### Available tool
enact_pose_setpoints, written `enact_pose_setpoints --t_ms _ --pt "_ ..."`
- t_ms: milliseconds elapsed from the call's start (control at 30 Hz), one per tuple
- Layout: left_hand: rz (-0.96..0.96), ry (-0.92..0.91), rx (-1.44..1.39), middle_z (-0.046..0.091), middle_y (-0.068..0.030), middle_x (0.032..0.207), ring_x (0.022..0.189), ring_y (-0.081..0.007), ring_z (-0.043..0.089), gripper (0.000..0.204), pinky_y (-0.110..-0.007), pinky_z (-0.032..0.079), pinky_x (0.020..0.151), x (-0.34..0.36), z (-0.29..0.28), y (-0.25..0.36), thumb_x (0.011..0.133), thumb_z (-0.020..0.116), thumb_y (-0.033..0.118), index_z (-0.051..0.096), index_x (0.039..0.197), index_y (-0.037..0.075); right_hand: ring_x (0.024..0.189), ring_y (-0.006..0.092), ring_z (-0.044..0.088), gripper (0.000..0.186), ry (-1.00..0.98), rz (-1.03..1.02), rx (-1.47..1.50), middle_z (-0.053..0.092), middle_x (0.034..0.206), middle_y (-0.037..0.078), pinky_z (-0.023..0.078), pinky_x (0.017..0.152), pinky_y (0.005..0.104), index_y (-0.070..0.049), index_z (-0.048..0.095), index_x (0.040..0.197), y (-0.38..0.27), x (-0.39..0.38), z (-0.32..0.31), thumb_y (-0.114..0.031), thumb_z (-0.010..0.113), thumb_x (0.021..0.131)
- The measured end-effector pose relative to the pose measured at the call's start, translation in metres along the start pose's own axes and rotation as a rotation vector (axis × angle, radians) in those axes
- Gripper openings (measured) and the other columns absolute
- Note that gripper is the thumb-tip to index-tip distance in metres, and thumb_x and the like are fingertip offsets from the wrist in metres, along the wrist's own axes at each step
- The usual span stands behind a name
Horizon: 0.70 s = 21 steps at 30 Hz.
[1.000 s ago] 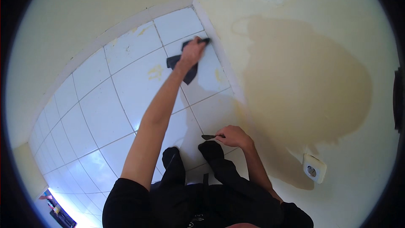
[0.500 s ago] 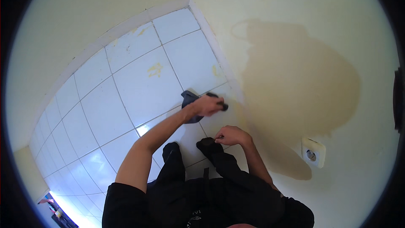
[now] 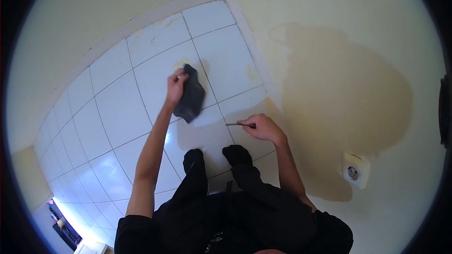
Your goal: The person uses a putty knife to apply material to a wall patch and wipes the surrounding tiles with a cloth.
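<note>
My left hand [image 3: 176, 86] is closed on the upper edge of a dark grey cloth [image 3: 191, 97], which hangs down over the white floor tiles. Just beyond the cloth, a yellow smear [image 3: 181, 61] marks a tile. Closer to me, on the right, my right hand [image 3: 263, 128] grips a thin tool with a dark handle [image 3: 234, 124]. Its narrow end points left, and the exact kind is too small to make out. Both hands are above the floor, apart from each other.
A cream wall rises on the right, with a wall socket [image 3: 356, 170] low on it. More yellow marks [image 3: 251, 71] lie by the right skirting. My feet [image 3: 237, 155] in black socks stand on the tiles. A doorway with bright light shows at the lower left.
My left hand has moved left and forward from a dark object near the right hand, and now holds the cloth up. My right hand has moved forward from beside my foot, its tool now in view.
</note>
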<state>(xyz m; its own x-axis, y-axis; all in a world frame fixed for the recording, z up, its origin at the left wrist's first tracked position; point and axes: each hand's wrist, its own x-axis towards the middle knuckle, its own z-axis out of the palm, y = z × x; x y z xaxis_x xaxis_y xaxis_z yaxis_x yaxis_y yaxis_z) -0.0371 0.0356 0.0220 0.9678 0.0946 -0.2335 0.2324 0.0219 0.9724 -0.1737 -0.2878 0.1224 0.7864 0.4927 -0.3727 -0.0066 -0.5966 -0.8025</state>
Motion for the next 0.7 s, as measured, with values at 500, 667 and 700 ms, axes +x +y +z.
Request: enact_pose_setpoints --t_ms 500,667,700 --pt "0.707 -0.674 0.785 0.06 -0.0091 0.118 0.085 -0.0306 0.069 0.02 -0.046 0.057 0.065 -0.072 0.103 -0.037 0.086 0.065 0.013 0.067 0.106 0.013 0.082 0.0377 0.067 0.038 -0.181 0.106 -0.077 0.071 0.093 0.02 0.053 0.076 0.0448 -0.012 0.073 0.119 0.024 -0.012 0.031 -0.013 0.057 0.085" --pt "0.289 -0.792 0.204 0.062 -0.0052 0.105 0.083 -0.0173 0.065 0.016 -0.034 0.053 0.078 -0.086 0.119 -0.056 0.094 0.064 0.014 0.068 0.107 0.005 0.085 0.0357 0.07 0.037 -0.377 0.15 -0.057 0.074 0.095 0.018 0.054 0.078 0.0424 -0.014 0.076 0.115 0.004 -0.009 0.038 -0.017 0.06 0.082" --pt "0.291 -0.799 0.201 0.062 -0.0052 0.105 0.083 -0.0173 0.065 0.016 -0.034 0.053 0.078 -0.082 0.12 -0.055 0.094 0.064 0.014 0.068 0.107 0.005 0.085 0.0354 0.07 0.036 -0.387 0.151 -0.055 0.074 0.096 0.017 0.055 0.078 0.0417 -0.014 0.076 0.115 0.006 -0.01 0.039 -0.017 0.06 0.082"
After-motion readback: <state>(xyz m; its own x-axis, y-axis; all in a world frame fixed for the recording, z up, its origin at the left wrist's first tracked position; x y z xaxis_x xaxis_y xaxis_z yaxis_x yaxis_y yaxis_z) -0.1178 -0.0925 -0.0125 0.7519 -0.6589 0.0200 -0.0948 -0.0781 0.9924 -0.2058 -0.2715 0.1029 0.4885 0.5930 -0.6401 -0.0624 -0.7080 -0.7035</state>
